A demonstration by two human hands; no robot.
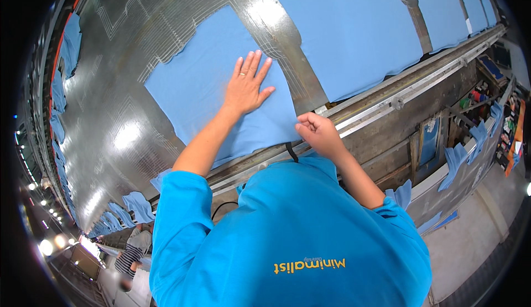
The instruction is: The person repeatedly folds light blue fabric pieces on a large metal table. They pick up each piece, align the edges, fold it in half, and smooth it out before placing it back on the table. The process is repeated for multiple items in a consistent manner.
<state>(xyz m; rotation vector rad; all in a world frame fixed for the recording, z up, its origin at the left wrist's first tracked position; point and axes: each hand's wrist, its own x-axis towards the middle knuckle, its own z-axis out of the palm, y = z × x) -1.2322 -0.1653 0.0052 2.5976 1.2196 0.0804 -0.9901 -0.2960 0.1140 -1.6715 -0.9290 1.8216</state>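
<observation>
A light blue cut fabric panel (193, 102) lies on a dark metal table top (110, 86) in front of me. My left hand (249, 86) rests flat on its middle right, fingers stretched out, a ring on one finger. At the panel's near right corner is my right hand (321, 134), its fingers curled in and the thumb and forefinger closed at the fabric edge. The panel has slight wrinkles near my body and hangs to the table's near edge.
More blue fabric panels (354, 36) lie flat to the right. A metal rail (398, 105) runs along the table's near edge. Small blue cloths (138, 207) hang over the edges at left and right. Another person (133, 254) in a striped top is at the lower left.
</observation>
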